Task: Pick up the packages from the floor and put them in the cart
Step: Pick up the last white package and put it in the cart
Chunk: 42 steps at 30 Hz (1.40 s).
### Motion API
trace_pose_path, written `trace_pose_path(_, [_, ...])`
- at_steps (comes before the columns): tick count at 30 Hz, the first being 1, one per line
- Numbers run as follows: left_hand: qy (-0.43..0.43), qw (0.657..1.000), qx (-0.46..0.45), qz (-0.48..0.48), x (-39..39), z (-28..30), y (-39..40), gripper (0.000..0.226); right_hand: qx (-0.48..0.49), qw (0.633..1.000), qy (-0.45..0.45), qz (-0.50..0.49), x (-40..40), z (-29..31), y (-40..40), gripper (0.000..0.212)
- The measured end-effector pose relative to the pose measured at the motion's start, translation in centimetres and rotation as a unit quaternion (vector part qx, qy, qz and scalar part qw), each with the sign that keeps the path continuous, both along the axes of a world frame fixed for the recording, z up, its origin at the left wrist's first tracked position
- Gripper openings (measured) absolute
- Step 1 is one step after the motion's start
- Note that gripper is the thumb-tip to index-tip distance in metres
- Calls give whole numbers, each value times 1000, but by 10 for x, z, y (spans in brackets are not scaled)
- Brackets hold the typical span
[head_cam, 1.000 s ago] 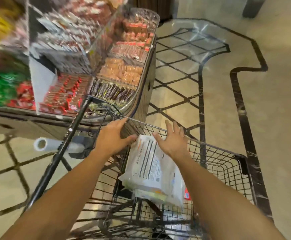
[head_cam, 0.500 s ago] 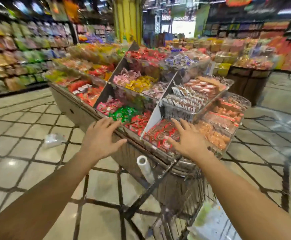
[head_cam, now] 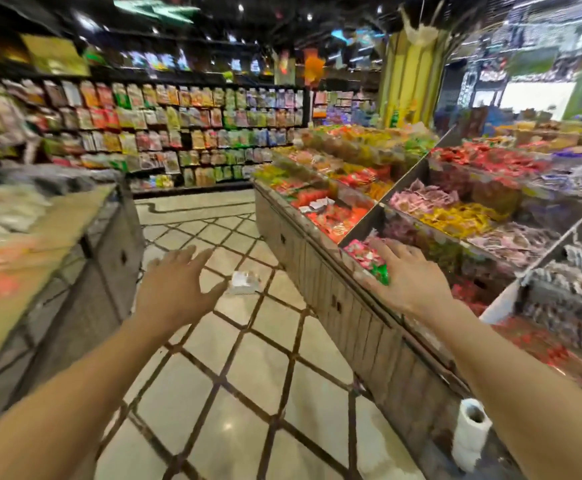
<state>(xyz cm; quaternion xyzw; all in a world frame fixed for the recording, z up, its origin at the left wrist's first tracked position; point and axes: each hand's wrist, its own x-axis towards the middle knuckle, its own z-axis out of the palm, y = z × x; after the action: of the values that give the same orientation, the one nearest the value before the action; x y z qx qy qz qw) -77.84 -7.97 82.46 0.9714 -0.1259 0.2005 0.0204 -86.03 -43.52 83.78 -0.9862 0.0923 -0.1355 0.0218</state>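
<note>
A pale plastic package (head_cam: 245,283) lies on the tiled floor in the aisle, a little beyond my hands. My left hand (head_cam: 175,289) is stretched out in front of me, fingers spread, holding nothing, just left of the package. My right hand (head_cam: 409,277) is also open and empty, raised in front of the candy display's edge. The cart is out of view.
A long candy display (head_cam: 334,292) with sloped bins runs along the right. A counter (head_cam: 74,271) stands on the left. A white bag roll (head_cam: 471,433) hangs at the display's near end. Shelves of snack bags (head_cam: 185,133) close the aisle's far end. Tiled floor (head_cam: 241,393) lies between.
My view has swung left and up, away from the cart with its white package, onto the aisle. Both hands left the cart and stay open. The floor package has come nearer to centre.
</note>
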Motion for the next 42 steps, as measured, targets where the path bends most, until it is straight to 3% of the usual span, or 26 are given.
trace_pose_path(2, [-1, 1000, -3, 22, 26, -5, 23, 80, -4, 1000, 0, 25, 40, -3, 25, 86])
trace_pose_path(9, [-8, 999, 11, 31, 145, -25, 58, 86, 11, 996, 7, 90, 198, -29, 83, 83])
trace_pose_path(24, [22, 997, -6, 69, 493, -43, 58, 78, 36, 990, 47, 129, 571, -54, 84, 83])
trace_pose_path(36, [71, 996, -43, 26, 826, -87, 44, 83, 50, 989, 81, 113, 894, -98, 88, 82])
trace_pose_path(42, [96, 994, -37, 21, 981, -91, 30, 72, 50, 990, 70, 113, 1044, -101, 78, 77])
